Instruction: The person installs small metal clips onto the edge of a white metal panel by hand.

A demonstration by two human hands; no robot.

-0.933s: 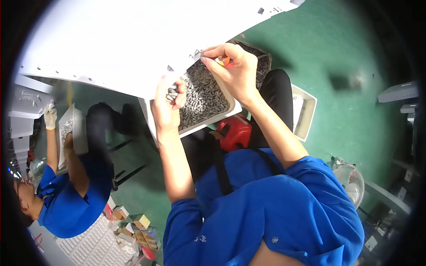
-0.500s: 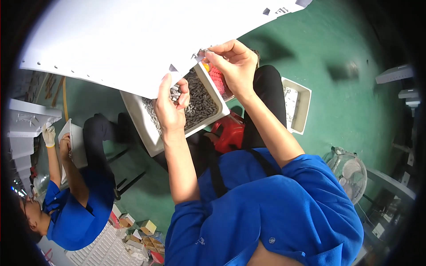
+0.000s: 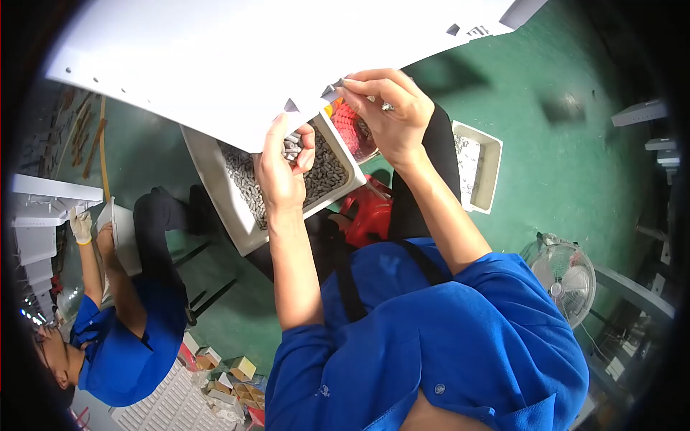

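Observation:
A large white panel spans the top of the view, with small holes and slots along its near edge. My right hand pinches a small grey piece between thumb and fingertips at a slot in that edge. Another shiny bit shows in its curled fingers. My left hand is closed around several small grey cylindrical pieces, its thumb against the panel's edge near a triangular cutout. Below both hands, a white bin holds many similar grey pieces; the panel hides part of it.
Beside the bin lie red pieces in a container. A second white bin stands on the green floor at right, near a fan. A red stool is below. At left, a co-worker in blue handles another white bin.
The panel's edge has shifted slightly to the right in view. My right hand has moved a little rightward with its grey piece; my left hand keeps its grip near the same cutout.

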